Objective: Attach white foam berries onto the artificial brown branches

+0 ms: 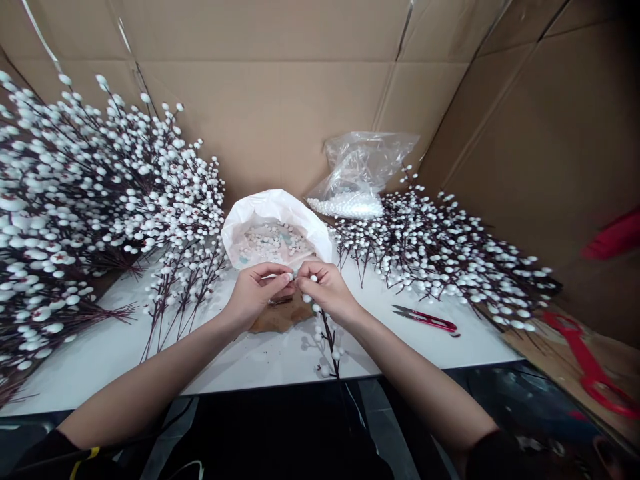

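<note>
The sprig [329, 331] is at the lower centre of the frame. Its dark stem, set with white berries, runs from the right hand [326, 288] down to the near edge of the table [225, 363]. The right hand is closed, with the fingers curled and the thumb pinching the upper end of the sprig. The left hand [261, 288] is just beside it, thumb and forefinger pressed together at the tip; what lies between them is too small to tell.

Directly behind the hands, at the centre, a white bag [274, 202] stands open with loose white pieces inside. A brown pad [285, 317] lies below the hands, partly covered by them. At upper centre right, a clear bag [367, 153] contains white beads.

A large pile of berry stems, the left stack [100, 180], fills the left of the frame. A second, the right stack [445, 250], occupies the right centre. Red-handled snips [425, 319] lie in front of the right stack. Cardboard [280, 113] forms the background.
</note>
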`<state>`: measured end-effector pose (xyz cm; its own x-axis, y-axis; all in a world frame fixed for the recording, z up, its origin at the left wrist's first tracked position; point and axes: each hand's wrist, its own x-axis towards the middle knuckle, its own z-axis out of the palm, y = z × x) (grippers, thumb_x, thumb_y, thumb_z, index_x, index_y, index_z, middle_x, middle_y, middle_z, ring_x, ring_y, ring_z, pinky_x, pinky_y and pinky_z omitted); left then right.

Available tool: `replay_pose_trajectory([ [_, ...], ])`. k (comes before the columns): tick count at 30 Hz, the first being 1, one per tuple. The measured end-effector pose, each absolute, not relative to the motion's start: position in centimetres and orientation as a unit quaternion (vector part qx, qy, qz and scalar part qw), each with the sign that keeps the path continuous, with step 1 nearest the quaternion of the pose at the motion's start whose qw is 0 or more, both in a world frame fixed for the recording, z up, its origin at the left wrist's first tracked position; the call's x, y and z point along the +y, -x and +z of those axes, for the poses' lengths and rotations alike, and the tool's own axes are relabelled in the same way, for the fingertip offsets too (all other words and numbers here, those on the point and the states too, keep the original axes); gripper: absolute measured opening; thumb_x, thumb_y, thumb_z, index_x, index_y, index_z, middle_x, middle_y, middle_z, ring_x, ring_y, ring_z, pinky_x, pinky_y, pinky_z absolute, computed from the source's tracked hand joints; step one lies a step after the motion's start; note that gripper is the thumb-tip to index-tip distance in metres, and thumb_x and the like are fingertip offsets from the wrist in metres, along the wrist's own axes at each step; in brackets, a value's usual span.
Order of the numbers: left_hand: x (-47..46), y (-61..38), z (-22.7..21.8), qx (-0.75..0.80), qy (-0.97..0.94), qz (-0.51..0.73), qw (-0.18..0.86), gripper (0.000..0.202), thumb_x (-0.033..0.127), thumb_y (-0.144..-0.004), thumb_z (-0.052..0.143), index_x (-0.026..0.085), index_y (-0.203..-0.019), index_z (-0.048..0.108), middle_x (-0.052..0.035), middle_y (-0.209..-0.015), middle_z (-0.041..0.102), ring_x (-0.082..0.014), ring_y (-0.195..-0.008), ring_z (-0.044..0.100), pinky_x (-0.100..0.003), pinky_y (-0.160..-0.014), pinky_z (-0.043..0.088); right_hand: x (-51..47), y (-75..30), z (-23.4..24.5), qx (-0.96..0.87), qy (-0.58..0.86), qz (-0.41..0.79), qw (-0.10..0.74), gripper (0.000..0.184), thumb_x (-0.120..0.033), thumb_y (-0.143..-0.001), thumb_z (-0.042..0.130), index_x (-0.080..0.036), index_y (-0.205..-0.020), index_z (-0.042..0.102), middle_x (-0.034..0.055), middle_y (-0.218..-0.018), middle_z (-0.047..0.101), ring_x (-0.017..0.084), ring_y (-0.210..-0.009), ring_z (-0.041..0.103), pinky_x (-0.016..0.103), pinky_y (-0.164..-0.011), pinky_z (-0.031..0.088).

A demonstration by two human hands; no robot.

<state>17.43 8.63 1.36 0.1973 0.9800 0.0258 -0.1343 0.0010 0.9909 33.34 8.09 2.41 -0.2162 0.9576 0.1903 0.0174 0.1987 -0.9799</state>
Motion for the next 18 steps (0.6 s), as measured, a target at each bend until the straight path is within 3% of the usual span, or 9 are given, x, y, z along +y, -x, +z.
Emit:
replay_pose_trajectory([
  [18,8.21,-17.52,1.73,0.363,-0.537,0.478,0.593,0.022,0.035,-0.073,0.07,0.017,-0.086,0.067,-0.0015,-0.077,0.069,-0.015,-0.072,0.068,-0.029,-0.078,0.056,8.4,-33.64,2.0,-0.59,0.385,0.526,0.478,0.016,-0.019,-0.068,0.057,-0.017,-0.054,0.05,-0.0061,-0.045,0.047,0.007,-0.041,0.039,0.019,-0.041,0.027],
])
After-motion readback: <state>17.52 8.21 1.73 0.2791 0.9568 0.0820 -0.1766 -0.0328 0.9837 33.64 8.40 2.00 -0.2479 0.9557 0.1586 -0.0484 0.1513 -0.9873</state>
